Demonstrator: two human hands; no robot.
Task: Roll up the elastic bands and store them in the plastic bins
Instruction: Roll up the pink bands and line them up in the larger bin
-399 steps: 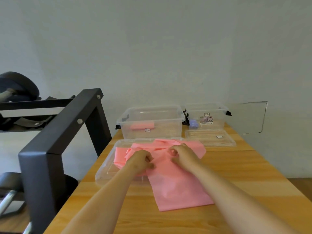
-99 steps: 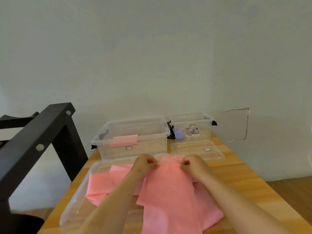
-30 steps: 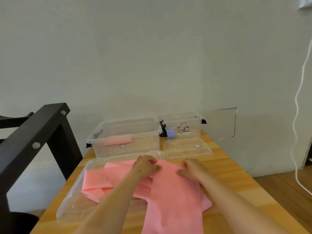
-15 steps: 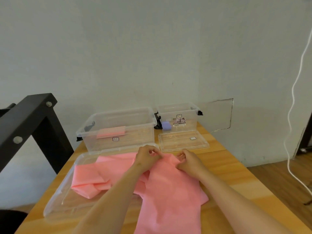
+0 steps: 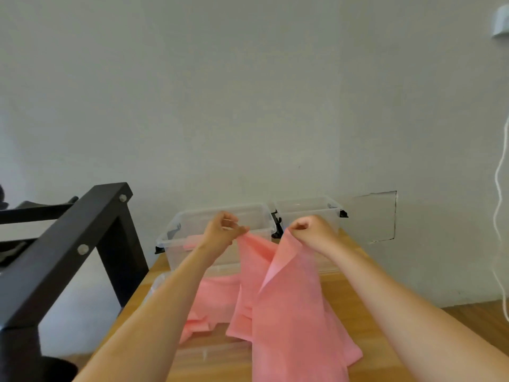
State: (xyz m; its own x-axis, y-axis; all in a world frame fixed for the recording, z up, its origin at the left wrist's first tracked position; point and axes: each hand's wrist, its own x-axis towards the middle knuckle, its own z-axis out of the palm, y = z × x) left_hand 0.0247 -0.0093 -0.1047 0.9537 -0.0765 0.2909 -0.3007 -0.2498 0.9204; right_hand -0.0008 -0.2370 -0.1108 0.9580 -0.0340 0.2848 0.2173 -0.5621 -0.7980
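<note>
A wide pink elastic band [image 5: 286,307] hangs from both my hands above the wooden table [image 5: 358,274]. My left hand [image 5: 220,230] pinches one top corner and my right hand [image 5: 309,230] grips the other, both raised in front of the bins. The band's lower part drapes onto the table and over a clear lid [image 5: 203,351]. Behind my hands stand a large clear bin [image 5: 179,235], with a pink band partly visible inside, and a smaller clear bin [image 5: 308,208] to its right.
A black metal frame [image 5: 68,252] rises close on the left of the table. A white cable [image 5: 498,216] hangs down the wall at far right. The wall stands right behind the bins.
Both hands have lifted the band's top edge off the table, up to the height of the bins. The band now hangs instead of lying flat.
</note>
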